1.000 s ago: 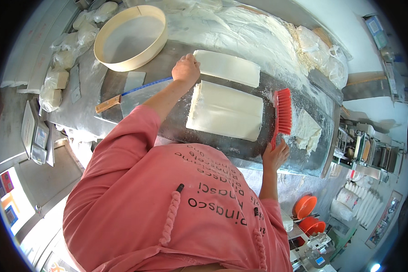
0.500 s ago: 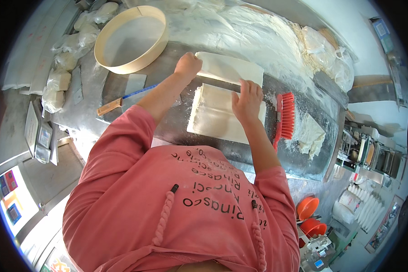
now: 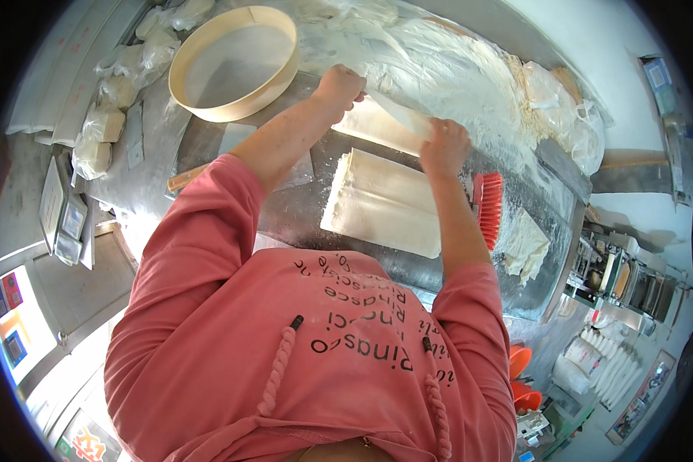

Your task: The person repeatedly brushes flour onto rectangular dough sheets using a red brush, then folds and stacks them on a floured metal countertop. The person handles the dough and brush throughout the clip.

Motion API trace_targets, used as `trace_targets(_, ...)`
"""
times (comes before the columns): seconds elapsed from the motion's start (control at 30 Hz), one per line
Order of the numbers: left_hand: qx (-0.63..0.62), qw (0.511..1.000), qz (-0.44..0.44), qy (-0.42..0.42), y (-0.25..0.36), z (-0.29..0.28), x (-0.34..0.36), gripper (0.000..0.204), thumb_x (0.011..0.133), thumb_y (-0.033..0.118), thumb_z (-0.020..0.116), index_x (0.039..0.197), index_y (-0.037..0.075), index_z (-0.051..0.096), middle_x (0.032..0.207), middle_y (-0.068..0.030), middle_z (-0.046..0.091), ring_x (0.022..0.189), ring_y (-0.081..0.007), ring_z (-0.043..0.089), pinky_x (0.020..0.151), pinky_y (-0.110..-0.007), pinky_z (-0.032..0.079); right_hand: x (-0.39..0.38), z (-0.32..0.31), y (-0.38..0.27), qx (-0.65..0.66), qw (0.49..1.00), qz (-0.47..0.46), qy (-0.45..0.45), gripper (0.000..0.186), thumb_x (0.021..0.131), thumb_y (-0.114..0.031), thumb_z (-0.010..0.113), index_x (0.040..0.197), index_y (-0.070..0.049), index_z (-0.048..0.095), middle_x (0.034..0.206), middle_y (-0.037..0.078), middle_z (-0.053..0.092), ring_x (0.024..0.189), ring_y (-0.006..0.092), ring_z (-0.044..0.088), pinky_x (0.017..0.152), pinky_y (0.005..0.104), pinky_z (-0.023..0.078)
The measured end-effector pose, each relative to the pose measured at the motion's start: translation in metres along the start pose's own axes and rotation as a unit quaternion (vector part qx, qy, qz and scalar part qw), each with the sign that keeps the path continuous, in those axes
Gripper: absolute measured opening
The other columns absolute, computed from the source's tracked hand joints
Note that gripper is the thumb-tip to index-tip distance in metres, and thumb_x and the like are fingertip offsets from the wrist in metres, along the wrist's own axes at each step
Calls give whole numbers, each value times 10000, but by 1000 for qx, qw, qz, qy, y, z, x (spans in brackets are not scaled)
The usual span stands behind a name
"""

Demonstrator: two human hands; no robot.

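Note:
My left hand [image 3: 343,89] pinches the left corner of a thin, pale dough sheet [image 3: 400,114]. At the sheet's other end my right hand [image 3: 445,146] has its fingers closed on the edge. Between the hands the sheet's far part is raised, above a flat pale dough piece [image 3: 373,131] on the dark worktop. Nearer to me lies a neat stack of rectangular dough sheets [image 3: 385,202], its left edge layered and floury. Neither hand touches that stack.
Right of the stack stands a red bristle brush [image 3: 489,209], with a crumpled dough scrap [image 3: 525,245] beyond. A round wooden-rimmed sieve [image 3: 283,83] sits far left. A wooden handle [image 3: 186,179] shows beside my left sleeve. Loose flour [image 3: 431,65] covers the back; plastic bags [image 3: 100,131] line the left.
Both hands have moved away from me, the right one off the near stack to the far sheet's right end. That sheet's edge is now lifted between them.

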State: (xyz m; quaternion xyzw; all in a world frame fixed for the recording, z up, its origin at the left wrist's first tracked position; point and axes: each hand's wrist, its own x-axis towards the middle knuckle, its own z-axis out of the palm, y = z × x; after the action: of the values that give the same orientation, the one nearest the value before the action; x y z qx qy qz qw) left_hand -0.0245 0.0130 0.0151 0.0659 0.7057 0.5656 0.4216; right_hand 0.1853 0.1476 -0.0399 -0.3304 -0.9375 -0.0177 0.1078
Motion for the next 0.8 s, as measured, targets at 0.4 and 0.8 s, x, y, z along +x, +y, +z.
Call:
trace_targets(0.4,-39,982,180,-30,20,-9,-88,146,874,74,581,1003,10,565,788,-23,538,666,-86,508,543,-214,389,-22,-119,62,216,964,-75,139,361,708,27,558,1020,-106,683,1011,110,655,967,309,597,850,384,475)
trace_targets(0.8,294,935,182,-74,-169,-34,-158,102,841,97,592,889,19,544,773,-116,616,708,-243,601,655,-347,474,-214,-52,47,85,993,-88,-10,489,735,29,532,1159,-183,651,1330,44,531,1259,285,451,1023,463,316)
